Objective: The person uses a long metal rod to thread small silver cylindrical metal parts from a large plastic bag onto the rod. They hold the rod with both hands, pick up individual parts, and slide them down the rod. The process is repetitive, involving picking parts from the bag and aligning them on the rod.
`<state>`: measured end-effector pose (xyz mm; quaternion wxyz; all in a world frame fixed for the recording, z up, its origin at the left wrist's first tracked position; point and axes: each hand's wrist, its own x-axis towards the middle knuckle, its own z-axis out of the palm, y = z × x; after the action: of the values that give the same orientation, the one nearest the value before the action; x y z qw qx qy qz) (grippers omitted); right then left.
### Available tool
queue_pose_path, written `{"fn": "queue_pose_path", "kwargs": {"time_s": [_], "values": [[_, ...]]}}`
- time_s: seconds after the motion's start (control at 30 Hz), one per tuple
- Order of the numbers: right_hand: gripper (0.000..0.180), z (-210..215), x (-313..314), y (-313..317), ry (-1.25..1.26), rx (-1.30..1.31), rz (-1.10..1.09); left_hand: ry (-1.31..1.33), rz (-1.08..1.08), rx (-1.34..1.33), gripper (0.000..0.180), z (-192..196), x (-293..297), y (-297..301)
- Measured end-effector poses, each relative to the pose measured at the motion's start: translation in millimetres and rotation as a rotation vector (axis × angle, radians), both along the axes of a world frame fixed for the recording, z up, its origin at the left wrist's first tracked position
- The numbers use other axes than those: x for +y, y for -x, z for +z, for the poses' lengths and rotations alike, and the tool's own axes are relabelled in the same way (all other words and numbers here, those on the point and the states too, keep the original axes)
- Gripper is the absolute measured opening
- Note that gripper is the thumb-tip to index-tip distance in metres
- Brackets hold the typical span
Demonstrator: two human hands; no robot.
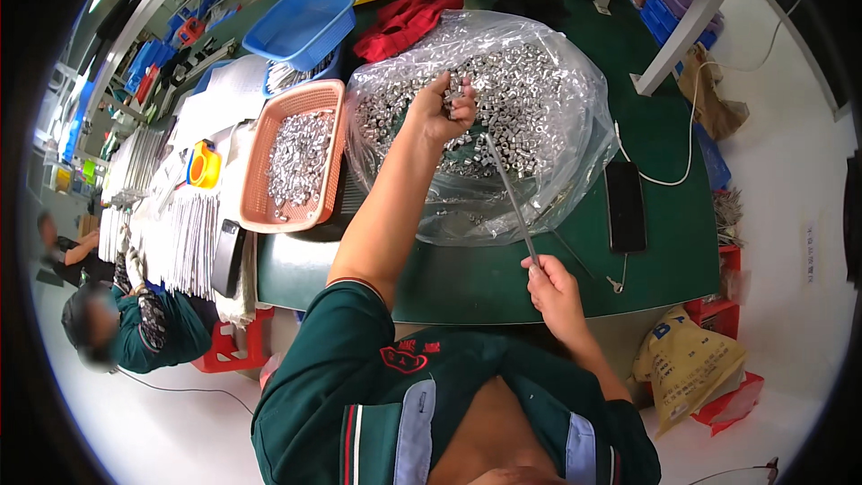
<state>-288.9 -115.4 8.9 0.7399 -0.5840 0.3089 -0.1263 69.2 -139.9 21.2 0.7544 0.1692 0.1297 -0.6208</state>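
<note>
My left hand [442, 110] is raised over a big clear plastic bag [588, 121] spread on the green table. Its fingers are curled, with what look like a few small silvery metal parts between them. Many more such metal parts [525, 99] lie in a heap on the bag. My right hand [555, 292], near the table's front edge, grips the lower end of a thin grey metal rod [510, 190]. The rod slants up and to the left, its far tip close to the heap. Left of the bag stands a salmon-coloured plastic basket [250, 180] holding small shiny parts [301, 157].
A phone [625, 207] and white cable lie right of the bag. Blue baskets [301, 27] and a red cloth [409, 22] sit behind. Grey metal posts [691, 22] rise at the back right. Another person [144, 328] sits at the left, beside bundled strips [190, 242].
</note>
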Motion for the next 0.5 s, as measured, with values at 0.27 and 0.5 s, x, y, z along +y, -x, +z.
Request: {"fn": "queue_pose_path", "kwargs": {"time_s": [0.27,0.5], "values": [[0.032,41.9,16.2,-17.9,-0.022,-0.138,0.147,0.159,-0.022,-0.031,0.033,6.8,93.8,34.4],[0.029,18.8,33.1,-12.5,0.18,0.078,0.145,0.0,0.105,-0.092,0.029,1.2,151.6,58.3]]}}
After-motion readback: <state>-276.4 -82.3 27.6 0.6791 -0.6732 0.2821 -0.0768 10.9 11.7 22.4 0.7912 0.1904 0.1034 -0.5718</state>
